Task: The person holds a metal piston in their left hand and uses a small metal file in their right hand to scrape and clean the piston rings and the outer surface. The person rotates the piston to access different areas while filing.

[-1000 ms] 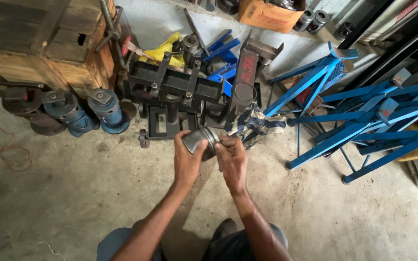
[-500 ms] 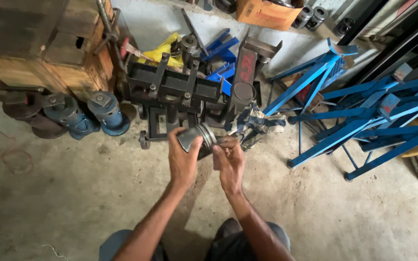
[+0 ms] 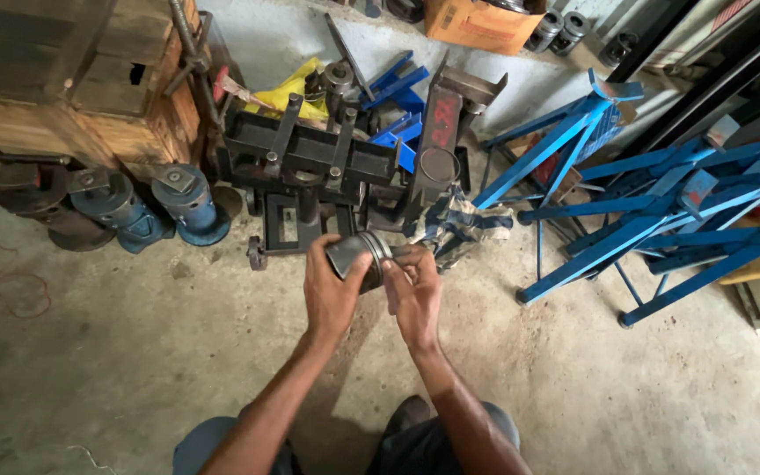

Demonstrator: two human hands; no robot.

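— Where's the metal cylinder (image 3: 358, 258)?
— Up off the concrete floor (image 3: 134, 352), before the black press frame (image 3: 310, 158). Left hand (image 3: 332, 295) wraps its body; axis tilts, open end up-left.
— Right hand (image 3: 413, 295)?
— Fingers pinching its ringed end.

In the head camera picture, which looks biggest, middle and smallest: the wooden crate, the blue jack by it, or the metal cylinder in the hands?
1. Wooden crate, far the biggest.
2. Blue jack.
3. Metal cylinder, held in the left hand.

The last two look nearly alike, and the cylinder sits closer to the camera, so their order is unsure.
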